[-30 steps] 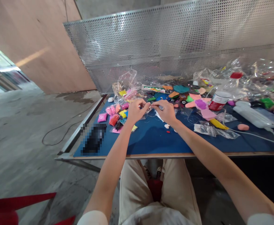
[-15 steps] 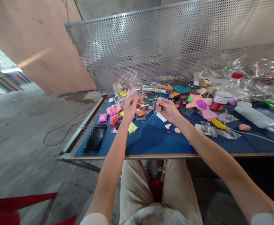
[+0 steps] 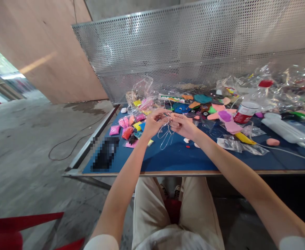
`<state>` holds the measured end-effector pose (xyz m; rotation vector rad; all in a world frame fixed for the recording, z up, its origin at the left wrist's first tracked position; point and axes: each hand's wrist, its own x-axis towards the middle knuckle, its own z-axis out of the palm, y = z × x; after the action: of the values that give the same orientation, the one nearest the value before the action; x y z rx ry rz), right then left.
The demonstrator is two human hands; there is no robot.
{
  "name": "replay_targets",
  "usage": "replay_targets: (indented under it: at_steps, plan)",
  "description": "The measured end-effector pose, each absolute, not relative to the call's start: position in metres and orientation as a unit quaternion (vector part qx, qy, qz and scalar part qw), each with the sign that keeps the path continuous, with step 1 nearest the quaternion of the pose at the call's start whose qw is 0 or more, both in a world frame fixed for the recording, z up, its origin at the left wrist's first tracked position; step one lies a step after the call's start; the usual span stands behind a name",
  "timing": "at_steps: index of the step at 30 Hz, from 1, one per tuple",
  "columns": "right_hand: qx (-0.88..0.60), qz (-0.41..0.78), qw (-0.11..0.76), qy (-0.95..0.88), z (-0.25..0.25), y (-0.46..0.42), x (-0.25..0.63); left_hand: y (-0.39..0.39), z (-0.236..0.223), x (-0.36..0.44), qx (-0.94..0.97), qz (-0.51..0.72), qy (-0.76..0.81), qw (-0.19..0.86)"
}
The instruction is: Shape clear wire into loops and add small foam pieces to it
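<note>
Over the blue tabletop (image 3: 178,161), my two hands meet at a tangle of thin, pale wire or string (image 3: 166,139) with loops hanging below and one rising above. My right hand (image 3: 183,125) is closed, pinching the tangle between thumb and fingers. My left hand (image 3: 154,121) has its fingers curled, with fingertips touching the same strands; the exact grip is partly hidden. Beneath and behind the hands lie small white pieces (image 3: 186,140) and a red bit (image 3: 187,146). A blue shape with eyes (image 3: 181,108) lies just beyond them.
Colourful clay packets (image 3: 114,130) lie on the left, near a blurred dark object (image 3: 105,154). To the right are a red-and-white tub (image 3: 246,111), a white device (image 3: 282,126) with a cord, and a yellow piece (image 3: 245,138). A perforated metal panel (image 3: 168,52) stands behind.
My left hand has moved right, from near the packets to the strands at my right hand. My right hand has shifted slightly left and down. The loops now hang lower.
</note>
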<state>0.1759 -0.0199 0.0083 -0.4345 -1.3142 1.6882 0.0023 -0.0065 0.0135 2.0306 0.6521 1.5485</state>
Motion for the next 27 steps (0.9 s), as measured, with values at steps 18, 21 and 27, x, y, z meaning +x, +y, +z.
replay_targets:
  at_steps: [18, 21, 27]
  plan:
    - [-0.219, 0.425, 0.645, -0.597, 0.008, -0.011, 0.178, -0.001, 0.017, -0.011, 0.818, 0.506, 0.262, 0.082]
    - [-0.25, 0.39, 0.639, -0.614, 0.007, -0.007, 0.182, 0.005, 0.022, -0.024, 0.744, 0.57, 0.334, 0.102]
    - [-0.335, 0.3, 0.599, -0.663, 0.008, -0.012, 0.186, -0.005, 0.027, -0.021, 0.789, 0.538, 0.299, 0.003]
